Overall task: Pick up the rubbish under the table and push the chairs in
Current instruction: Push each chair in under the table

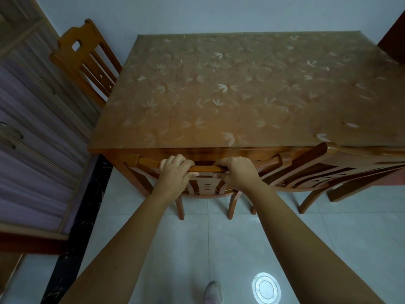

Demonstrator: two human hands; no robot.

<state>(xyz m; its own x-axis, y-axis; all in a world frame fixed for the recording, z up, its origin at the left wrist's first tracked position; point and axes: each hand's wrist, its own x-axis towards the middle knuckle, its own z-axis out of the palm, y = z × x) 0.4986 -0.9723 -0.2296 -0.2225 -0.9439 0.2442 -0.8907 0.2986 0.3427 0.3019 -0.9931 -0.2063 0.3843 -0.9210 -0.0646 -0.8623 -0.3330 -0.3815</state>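
Note:
A wooden chair [149, 163] stands at the near side of the wooden table [241, 88], its backrest against the table's front edge and its seat tucked beneath. My left hand [175, 172] grips the top rail of that chair left of centre. My right hand [235, 172] grips the same rail right of centre. Fingers of both hands curl over the rail. No rubbish is visible; the space under the table is hidden by the tabletop.
A second chair [341, 172] stands at the near right, angled beside the table. A third chair [85, 58] sits at the table's left side near a cabinet [32, 128]. A foot [213, 292] and a light reflection show on the pale tiled floor [197, 249].

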